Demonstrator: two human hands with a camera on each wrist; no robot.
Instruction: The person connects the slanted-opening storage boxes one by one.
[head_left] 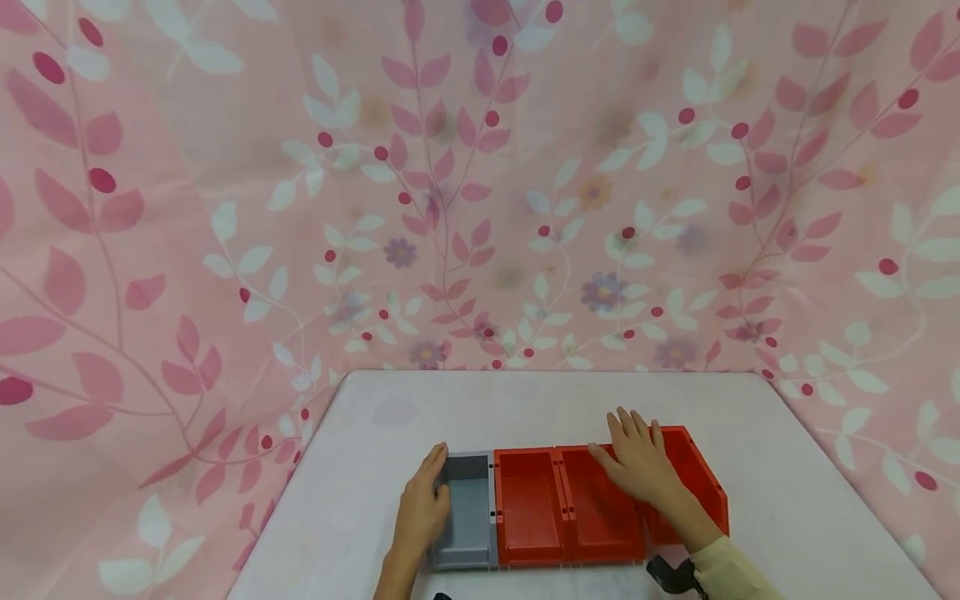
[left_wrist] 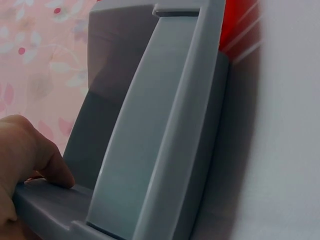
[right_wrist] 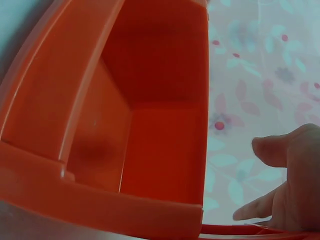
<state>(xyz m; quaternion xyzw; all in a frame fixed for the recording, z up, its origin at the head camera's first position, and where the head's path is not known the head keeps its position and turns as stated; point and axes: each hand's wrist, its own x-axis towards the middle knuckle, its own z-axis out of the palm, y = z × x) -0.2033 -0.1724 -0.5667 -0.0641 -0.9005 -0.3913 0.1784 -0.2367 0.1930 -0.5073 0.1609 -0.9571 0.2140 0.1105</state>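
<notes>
A grey plastic bin (head_left: 468,508) stands at the left end of a row on the white table. My left hand (head_left: 420,504) holds its left wall, the thumb bent onto the rim in the left wrist view and the fingers along the outside. Beside the bin are a red bin (head_left: 528,508) and a second red bin (head_left: 600,521). A third red bin (head_left: 693,475) sits at the right end, angled away from the row. My right hand (head_left: 641,462) reaches over the adjoining walls of the two right-hand bins, its fingers straight and spread. The thumb points out over the middle red bin.
The white table (head_left: 540,408) extends behind the bins and to both sides. A pink floral cloth (head_left: 480,208) hangs behind the table and along its sides. A dark strap or device (head_left: 671,575) is at the right wrist, close to the near edge of the bins.
</notes>
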